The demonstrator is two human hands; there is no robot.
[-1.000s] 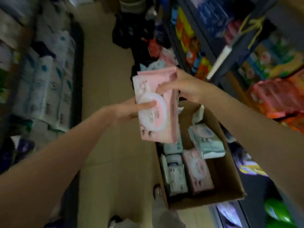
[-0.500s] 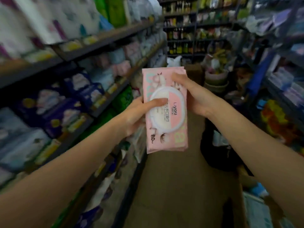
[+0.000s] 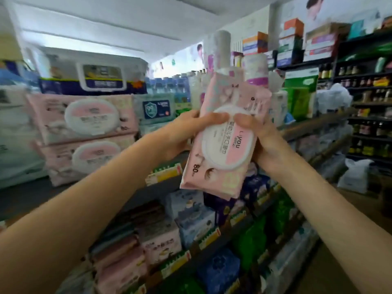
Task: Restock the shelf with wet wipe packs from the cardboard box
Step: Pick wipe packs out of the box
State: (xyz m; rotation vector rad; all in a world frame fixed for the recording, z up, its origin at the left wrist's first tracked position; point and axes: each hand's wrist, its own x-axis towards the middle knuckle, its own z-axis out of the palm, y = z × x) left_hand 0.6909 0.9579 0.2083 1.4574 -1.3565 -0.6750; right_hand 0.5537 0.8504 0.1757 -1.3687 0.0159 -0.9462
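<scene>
Pink wet wipe pack, edges hidden by both gripping hands.

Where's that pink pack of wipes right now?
The pink wipe pack is mid-frame in the head view, held up by the left hand and right hand, just right of the matching pink packs stacked on the shelf.

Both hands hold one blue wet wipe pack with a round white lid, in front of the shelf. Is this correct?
Not quite: in the head view the wet wipe pack with the round white lid is pink, not blue. The left hand and right hand both hold it before the shelf.
</scene>
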